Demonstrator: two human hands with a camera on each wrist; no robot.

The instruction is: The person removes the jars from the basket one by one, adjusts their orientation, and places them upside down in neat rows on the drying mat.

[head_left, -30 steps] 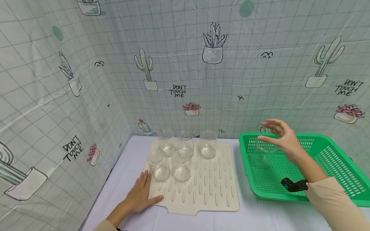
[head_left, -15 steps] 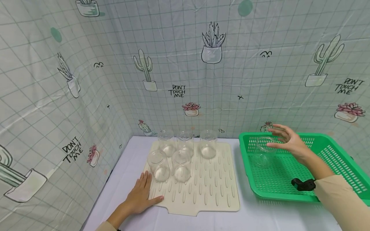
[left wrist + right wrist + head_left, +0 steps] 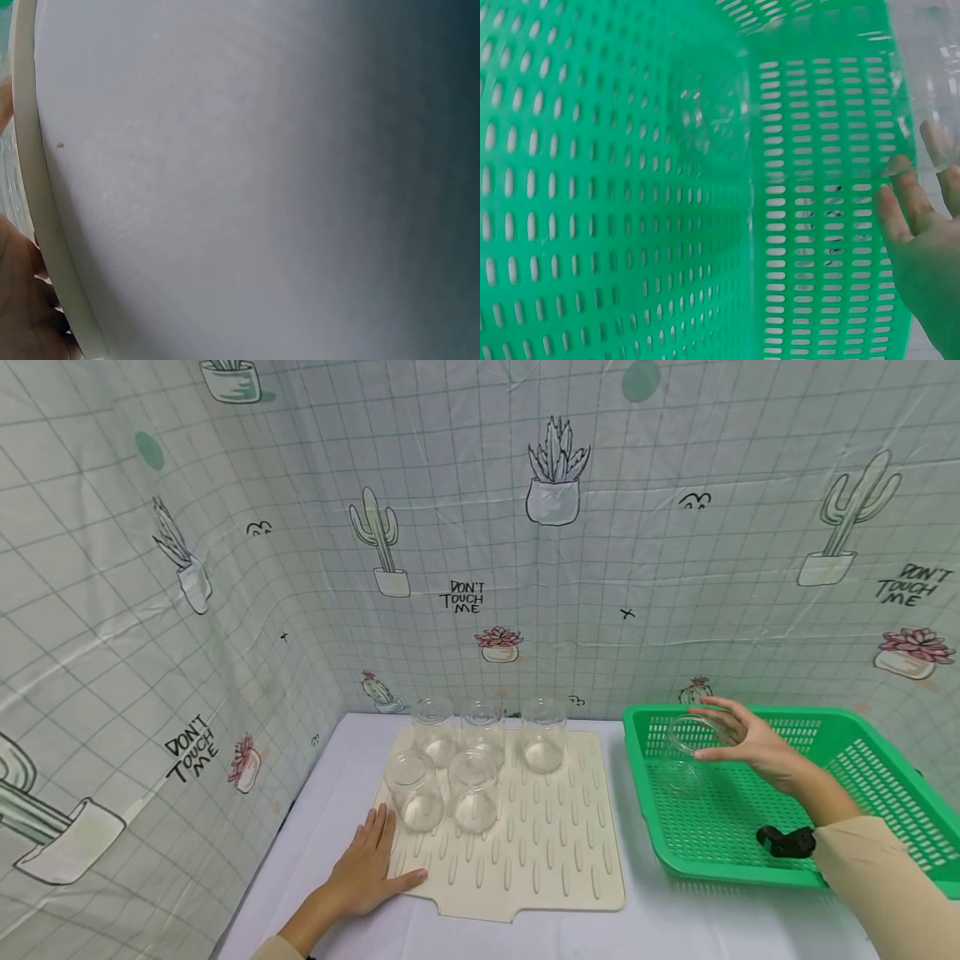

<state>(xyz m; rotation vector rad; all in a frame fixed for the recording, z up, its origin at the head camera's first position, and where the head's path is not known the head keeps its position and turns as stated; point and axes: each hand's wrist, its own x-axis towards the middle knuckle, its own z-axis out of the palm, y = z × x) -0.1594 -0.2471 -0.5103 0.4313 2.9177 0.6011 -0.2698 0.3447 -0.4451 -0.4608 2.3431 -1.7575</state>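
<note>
In the head view my right hand (image 3: pixel 757 750) reaches over the back left of a green basket (image 3: pixel 735 872) and holds a clear jar (image 3: pixel 681 781) by its rim, thumb in front and fingers behind. The right wrist view shows the fingers (image 3: pixel 911 196) at the jar's edge, with its see-through wall (image 3: pixel 821 45) against the basket's slots. My left hand (image 3: pixel 358 868) lies flat with straight fingers on the left edge of a cream ribbed mat (image 3: pixel 525 868). Several clear jars (image 3: pixel 474 802) stand on the mat's back and left parts.
The basket stands to the right of the mat on a white cloth (image 3: pixel 637 927). A printed curtain (image 3: pixel 480 485) hangs close behind both and along the left side. A black strap (image 3: pixel 786 842) is on my right wrist.
My right hand has come down from above the basketed jar, shifting slightly right, and its fingers now close around the rim. The left hand and the jars on the mat stay put.
</note>
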